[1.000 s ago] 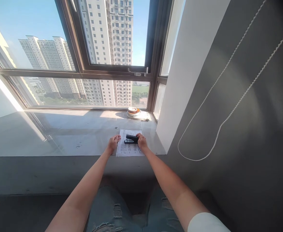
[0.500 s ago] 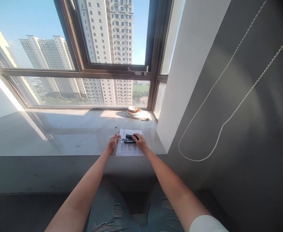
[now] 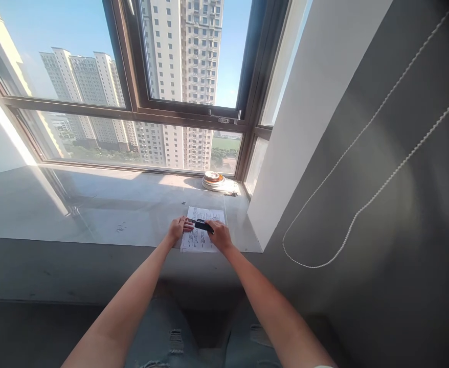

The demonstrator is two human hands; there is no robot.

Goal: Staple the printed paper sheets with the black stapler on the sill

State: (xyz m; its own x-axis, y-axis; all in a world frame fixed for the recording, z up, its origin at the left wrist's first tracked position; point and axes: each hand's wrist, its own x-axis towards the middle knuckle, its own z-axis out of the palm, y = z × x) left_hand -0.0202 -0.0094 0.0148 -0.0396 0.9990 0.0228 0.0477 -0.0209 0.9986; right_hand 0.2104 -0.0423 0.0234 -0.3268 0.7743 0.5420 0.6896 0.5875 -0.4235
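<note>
A black stapler is held over a small stack of printed sheets on the window sill. My right hand wraps around its right end, hiding part of it. At its left end, a thin part reaches to the fingers of my left hand, which are closed on it; the exact grip is too small to make out. The black body is tipped over, its broad side facing me. The sheets lie partly under both hands, near the sill's front edge.
Coils of cable or tape lie at the back of the sill by the window. Small dark bits are scattered on the left. A beaded blind cord hangs along the dark wall at right.
The stapler has turned over in my right hand, from lying flat and level to tipped with its right end lower. My left hand stays at its left end. The view has tilted slightly.
</note>
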